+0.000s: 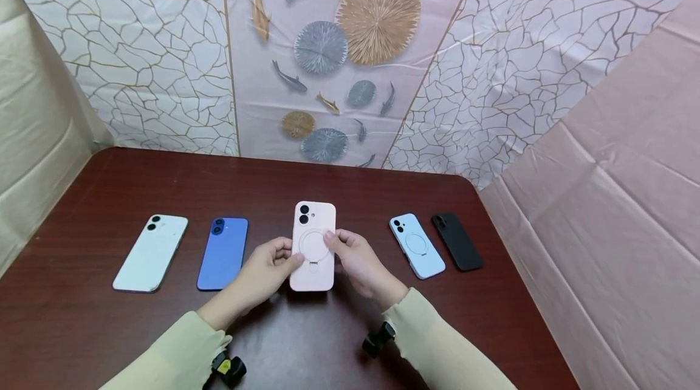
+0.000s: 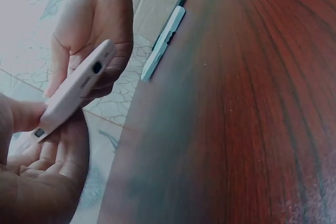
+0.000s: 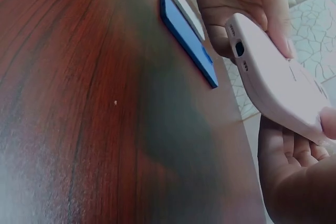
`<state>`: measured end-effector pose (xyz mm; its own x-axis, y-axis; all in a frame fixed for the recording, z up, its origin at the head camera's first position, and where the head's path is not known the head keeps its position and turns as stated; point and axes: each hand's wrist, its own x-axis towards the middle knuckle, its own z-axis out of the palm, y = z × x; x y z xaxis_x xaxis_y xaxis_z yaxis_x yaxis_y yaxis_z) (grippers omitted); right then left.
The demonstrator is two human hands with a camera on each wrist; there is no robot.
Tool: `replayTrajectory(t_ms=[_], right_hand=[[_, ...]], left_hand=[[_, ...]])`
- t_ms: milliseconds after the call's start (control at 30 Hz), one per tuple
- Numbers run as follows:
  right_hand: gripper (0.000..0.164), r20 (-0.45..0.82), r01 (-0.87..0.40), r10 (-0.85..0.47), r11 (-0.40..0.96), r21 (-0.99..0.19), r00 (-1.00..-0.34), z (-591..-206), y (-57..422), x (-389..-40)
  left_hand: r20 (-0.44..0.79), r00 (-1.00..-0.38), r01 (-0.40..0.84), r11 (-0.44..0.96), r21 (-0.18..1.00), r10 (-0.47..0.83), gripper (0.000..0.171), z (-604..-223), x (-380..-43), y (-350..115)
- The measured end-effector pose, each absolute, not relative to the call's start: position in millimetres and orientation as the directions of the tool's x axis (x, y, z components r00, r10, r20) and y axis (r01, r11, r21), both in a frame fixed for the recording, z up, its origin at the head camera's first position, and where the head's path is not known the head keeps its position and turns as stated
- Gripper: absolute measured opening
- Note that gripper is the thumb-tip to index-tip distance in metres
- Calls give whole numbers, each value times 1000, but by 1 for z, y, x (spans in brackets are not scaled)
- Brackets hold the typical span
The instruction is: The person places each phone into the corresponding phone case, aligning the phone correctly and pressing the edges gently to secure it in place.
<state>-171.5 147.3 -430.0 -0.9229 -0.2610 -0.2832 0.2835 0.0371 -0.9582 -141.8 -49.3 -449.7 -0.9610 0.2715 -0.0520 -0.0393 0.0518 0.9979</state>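
A pale pink, rounded rectangular phone case with a circular ring on its back (image 1: pixel 313 274) is held above the glossy red-brown wood-grain table (image 1: pixel 71 329), well inside the table's edges. Dark tabletop shows between its upper end and the far edge, and also toward the person.

To its left, near the left hand (image 1: pixel 268 263), lies a flat blue phone with a two-lens camera (image 1: pixel 223 259), then a pale white phone (image 1: pixel 149 256). To its right, a wider gap separates the right hand (image 1: pixel 362 262) from a light blue ringed phone case (image 1: pixel 420 253); a matte black phone-shaped piece (image 1: pixel 458 243) lies just beside that, close to the table's right edge.

The pink case's camera end points away from the person, its port end toward them; its long axis runs nearly straight away, its back facing up. Both hands grip its sides, thumbs on the back face, the left lower and the right near the ring, fingers curled underneath.
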Motion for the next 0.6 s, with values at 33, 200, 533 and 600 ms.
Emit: replayTrajectory(t_ms=[33, 200, 533, 600], right_hand=[[36, -285, 292, -274, 18, -956, -919, -430, 147, -171], [41, -275, 316, -342, -67, -947, -898, -428, 145, -172], [43, -274, 313, -503, 8, -950, -820, -431, 144, -168], [43, -272, 306, -515, 20, -952, -813, -431, 144, -167]], left_hand=[[-51, -964, -40, 47, 998, 259, 21, -448, -142, -50], [-49, -977, -44, 26, 999, 209, 17, -442, -142, -51], [-30, -991, -26, 29, 999, 133, 19, -438, -143, -55], [-28, -992, -25, 29, 999, 122, 20, -436, -142, -54]])
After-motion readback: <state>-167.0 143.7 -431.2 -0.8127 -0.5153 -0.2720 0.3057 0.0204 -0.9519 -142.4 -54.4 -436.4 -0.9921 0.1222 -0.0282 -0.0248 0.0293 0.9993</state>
